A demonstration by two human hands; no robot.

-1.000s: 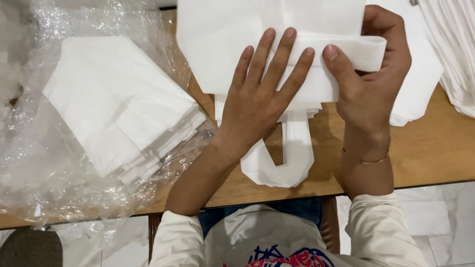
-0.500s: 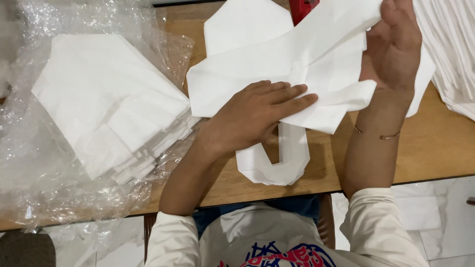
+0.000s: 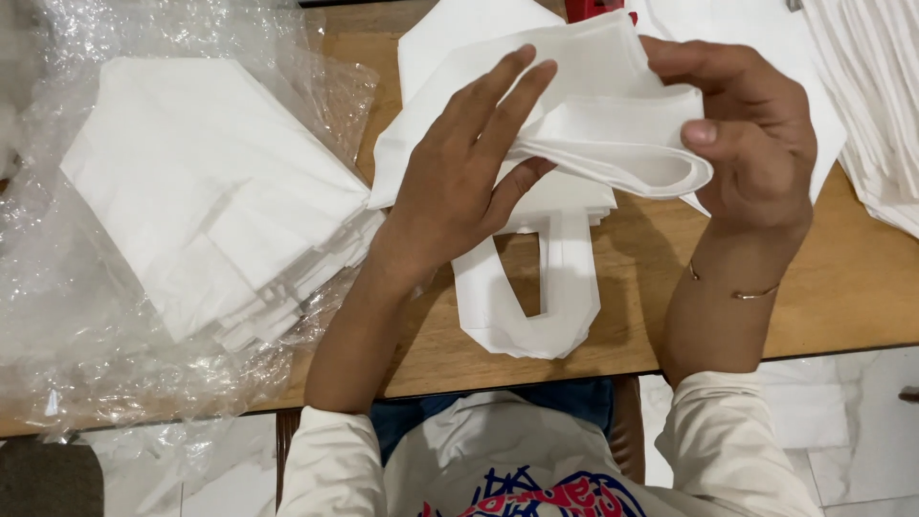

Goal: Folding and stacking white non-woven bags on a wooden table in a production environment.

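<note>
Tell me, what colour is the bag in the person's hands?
The bag is plain white, seen best in the head view.

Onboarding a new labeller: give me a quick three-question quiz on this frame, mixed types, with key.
1. True or false: the left hand lies flat, fingers extended, on the folded white bag.
2. Which hand pinches the bag's folded edge between thumb and fingers? A) left B) right C) neither
3. Fill in: the stack of white bags at the left rests on clear ____ wrap.

Key:
1. True.
2. B: the right hand has that grip.
3. Plastic. The looped handle lies on the wooden table.
</note>
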